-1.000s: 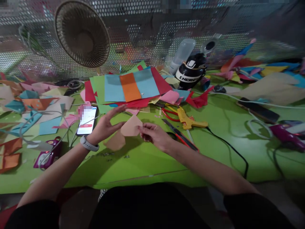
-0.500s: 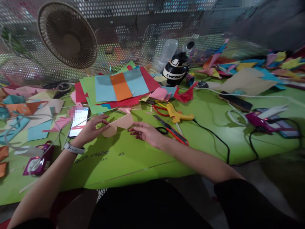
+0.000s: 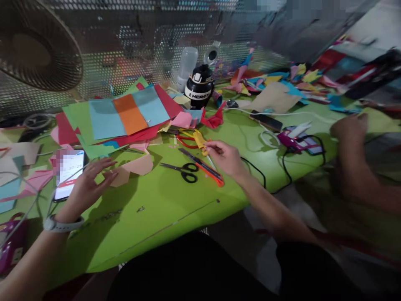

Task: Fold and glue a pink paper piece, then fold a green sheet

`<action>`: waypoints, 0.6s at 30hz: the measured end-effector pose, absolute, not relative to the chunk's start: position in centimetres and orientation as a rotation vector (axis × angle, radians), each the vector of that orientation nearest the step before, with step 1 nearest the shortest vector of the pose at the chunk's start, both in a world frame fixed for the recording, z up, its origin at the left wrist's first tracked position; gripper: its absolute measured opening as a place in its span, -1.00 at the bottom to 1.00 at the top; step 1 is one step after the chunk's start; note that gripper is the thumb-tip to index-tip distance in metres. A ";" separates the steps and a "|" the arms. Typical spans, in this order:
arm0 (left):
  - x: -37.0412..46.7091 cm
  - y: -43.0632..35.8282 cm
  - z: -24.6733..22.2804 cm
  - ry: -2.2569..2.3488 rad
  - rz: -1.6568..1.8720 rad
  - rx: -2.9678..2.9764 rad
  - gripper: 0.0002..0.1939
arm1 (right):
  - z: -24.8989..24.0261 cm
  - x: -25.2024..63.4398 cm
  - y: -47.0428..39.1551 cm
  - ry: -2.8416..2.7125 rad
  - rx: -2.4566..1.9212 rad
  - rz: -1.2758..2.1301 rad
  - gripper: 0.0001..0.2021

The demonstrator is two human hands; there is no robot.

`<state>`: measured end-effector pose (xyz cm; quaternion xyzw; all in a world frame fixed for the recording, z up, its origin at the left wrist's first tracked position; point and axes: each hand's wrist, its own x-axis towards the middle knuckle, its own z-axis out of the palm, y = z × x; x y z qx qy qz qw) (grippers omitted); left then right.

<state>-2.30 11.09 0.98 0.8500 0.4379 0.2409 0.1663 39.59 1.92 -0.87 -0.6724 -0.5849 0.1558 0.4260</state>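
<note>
Peach-coloured cut paper (image 3: 140, 164) lies on the green table (image 3: 150, 225), with its left end by the fingertips of my left hand (image 3: 90, 182). That hand has its fingers apart and nothing held in it. My right hand (image 3: 224, 156) is at the yellow glue gun (image 3: 199, 140), its fingers pinched together on the gun's handle end. Below and left of the right hand lie a red-and-black cutter knife (image 3: 203, 167) and black scissors (image 3: 183, 169). The far side of the gun touches red-handled scissors (image 3: 186, 140).
A lit phone (image 3: 70, 173) lies left, near cables. Stacked coloured paper (image 3: 125, 113) is at the back, beside a black bottle (image 3: 199, 88). A fan (image 3: 37, 50) stands back left. Another person's hand (image 3: 349, 129) holds yellow paper at right. Purple device (image 3: 293, 142) with cords.
The view has turned right. My right hand has left the paper's side and moved right to the glue gun. Black scissors and another person's arm now show.
</note>
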 end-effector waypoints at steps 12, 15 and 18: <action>-3.5 10.4 2.6 1.520 0.423 2.456 -0.55 | -1.9 42.5 4.3 -2.128 -2.198 -0.044 -0.46; -3.4 10.6 3.3 1.557 0.348 2.442 -0.49 | -2.2 43.2 4.3 -2.113 -2.151 -0.063 -0.50; -3.6 11.1 3.8 1.539 0.214 2.339 -0.44 | -2.1 43.7 4.4 -2.115 -2.108 -0.043 -0.54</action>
